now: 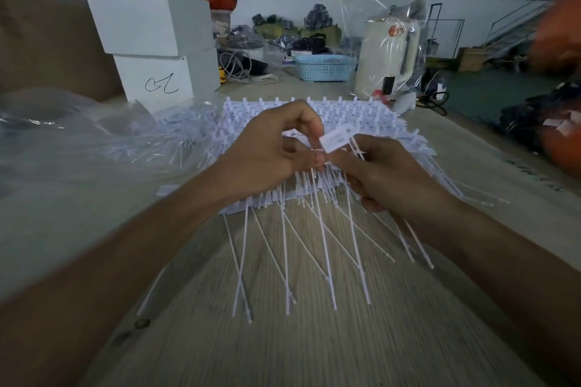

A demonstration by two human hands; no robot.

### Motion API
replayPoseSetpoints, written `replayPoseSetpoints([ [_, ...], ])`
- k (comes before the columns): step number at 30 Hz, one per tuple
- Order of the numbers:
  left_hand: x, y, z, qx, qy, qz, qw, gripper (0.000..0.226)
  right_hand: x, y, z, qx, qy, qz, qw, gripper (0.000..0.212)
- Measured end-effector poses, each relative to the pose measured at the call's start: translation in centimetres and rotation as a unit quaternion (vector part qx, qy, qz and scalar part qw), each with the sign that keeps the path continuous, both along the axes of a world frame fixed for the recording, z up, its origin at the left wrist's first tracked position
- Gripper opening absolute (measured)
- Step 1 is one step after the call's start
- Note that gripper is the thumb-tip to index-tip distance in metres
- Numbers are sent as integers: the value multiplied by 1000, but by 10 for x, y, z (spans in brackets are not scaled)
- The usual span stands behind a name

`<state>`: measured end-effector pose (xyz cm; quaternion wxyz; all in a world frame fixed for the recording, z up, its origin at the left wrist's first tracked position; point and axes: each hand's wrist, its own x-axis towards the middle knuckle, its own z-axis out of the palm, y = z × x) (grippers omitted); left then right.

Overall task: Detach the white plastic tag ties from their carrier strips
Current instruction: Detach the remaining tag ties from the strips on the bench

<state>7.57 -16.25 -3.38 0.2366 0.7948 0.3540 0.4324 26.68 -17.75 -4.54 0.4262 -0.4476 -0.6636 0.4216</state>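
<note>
Left hand (pixel 270 148) pinches a white tag (pixel 334 137); right hand (pixel 386 176) grips the tie bundle (pixel 314 214).

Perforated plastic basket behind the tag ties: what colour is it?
Light blue perforated plastic basket, seen in the head view.

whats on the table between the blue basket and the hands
In the head view, bare wooden table comes just in front of the blue basket, then the stacked white tag tie strips fill the stretch to the left hand and right hand.

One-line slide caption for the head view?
Both hands, left and right, pinch a white tag tie above stacked carrier strips.
</note>
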Motion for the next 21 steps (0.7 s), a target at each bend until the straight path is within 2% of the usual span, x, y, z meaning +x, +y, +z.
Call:
replayPoseSetpoints([
  [3, 0, -1, 2, 5, 18, 7, 1000, 20, 6, 1, 1, -18, 24, 27, 999, 22],
  [6, -1, 1, 4, -13, 97, 66, 993, 19, 7, 0, 5, -6, 76, 40, 996, 20],
  [8, -2, -1, 5, -45, 129, 63, 989, 31, 5, -2, 5, 1, 104, 33, 994, 19],
  [11, 0, -6, 5, -91, 65, 27, 993, 53, 4, -3, 5, 22, 107, 33, 993, 18],
  [13, 0, -7, 7, -128, 12, 18, 992, 56, 5, -4, 6, 124, 33, 25, 991, 16],
  [15, -1, -5, 8, -182, -29, 10, 983, 56, 9, -4, 8, 290, -105, -6, 951, 16],
  [17, 1, -3, 9, -228, -46, 0, 973, 51, 14, -4, 12, 413, -212, -15, 886, 18],
  [19, 2, -3, 10, -249, -54, -21, 967, 44, 18, -3, 14, 494, -269, -7, 827, 18],
  [21, 0, -6, 13, -239, -48, -51, 969, 42, 24, 0, 16, 519, -289, -21, 804, 16],
])
